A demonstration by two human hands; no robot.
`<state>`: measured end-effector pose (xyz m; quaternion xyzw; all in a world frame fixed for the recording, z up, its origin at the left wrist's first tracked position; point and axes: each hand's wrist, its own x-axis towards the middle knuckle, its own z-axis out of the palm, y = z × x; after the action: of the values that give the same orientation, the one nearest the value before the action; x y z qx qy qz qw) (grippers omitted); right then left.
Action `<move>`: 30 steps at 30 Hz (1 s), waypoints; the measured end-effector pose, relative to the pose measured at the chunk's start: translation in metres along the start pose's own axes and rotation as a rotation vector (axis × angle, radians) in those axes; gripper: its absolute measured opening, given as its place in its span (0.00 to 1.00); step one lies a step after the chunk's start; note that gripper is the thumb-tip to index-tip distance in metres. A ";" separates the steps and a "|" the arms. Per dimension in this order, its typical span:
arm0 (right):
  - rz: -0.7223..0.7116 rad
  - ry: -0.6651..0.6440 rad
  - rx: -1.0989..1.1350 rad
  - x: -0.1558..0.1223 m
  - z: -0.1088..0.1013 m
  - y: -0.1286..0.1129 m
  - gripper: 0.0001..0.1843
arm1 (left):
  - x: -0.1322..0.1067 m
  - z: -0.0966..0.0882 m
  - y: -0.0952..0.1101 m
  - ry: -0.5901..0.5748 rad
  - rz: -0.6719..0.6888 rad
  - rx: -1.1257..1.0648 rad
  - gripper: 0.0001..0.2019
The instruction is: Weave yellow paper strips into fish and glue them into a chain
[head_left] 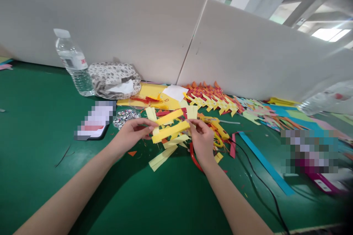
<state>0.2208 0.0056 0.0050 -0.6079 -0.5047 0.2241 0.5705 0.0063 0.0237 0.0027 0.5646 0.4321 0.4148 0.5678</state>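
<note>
My left hand and my right hand hold folded yellow paper strips between them, just above a green table. The left fingers pinch the strips' left end; the right fingers pinch the right end. Pale yellow strips lie loose under them. A yellow glue gun and red-handled scissors rest beside my right hand.
A water bottle and a patterned cloth pouch stand at the back left, a phone near them. Woven paper fish and coloured strips spread to the right. A black cord runs toward the front edge. White boards wall the back.
</note>
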 end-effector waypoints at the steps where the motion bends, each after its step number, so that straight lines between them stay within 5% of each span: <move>1: -0.001 -0.002 -0.009 0.000 0.000 0.000 0.15 | 0.001 0.000 -0.004 -0.036 -0.007 0.081 0.10; 8: -0.007 -0.025 -0.089 0.000 0.001 -0.002 0.16 | 0.001 -0.003 -0.010 -0.084 0.092 0.662 0.10; 14: -0.215 -0.191 -0.361 0.001 -0.002 -0.001 0.09 | -0.006 -0.001 0.006 0.035 0.130 0.944 0.12; 19: -0.316 -0.423 -0.504 -0.001 0.001 0.001 0.09 | -0.007 -0.002 0.001 -0.036 0.185 1.009 0.13; 23: -0.337 -0.451 -0.576 -0.004 0.001 0.000 0.07 | -0.006 -0.002 -0.004 -0.183 0.203 0.981 0.16; 30: -0.347 -0.504 -0.619 -0.003 0.001 0.003 0.04 | -0.006 -0.005 -0.001 -0.270 0.170 0.913 0.13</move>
<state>0.2195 0.0038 0.0014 -0.5829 -0.7661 0.1045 0.2497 0.0000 0.0195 0.0017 0.8383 0.4448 0.1508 0.2771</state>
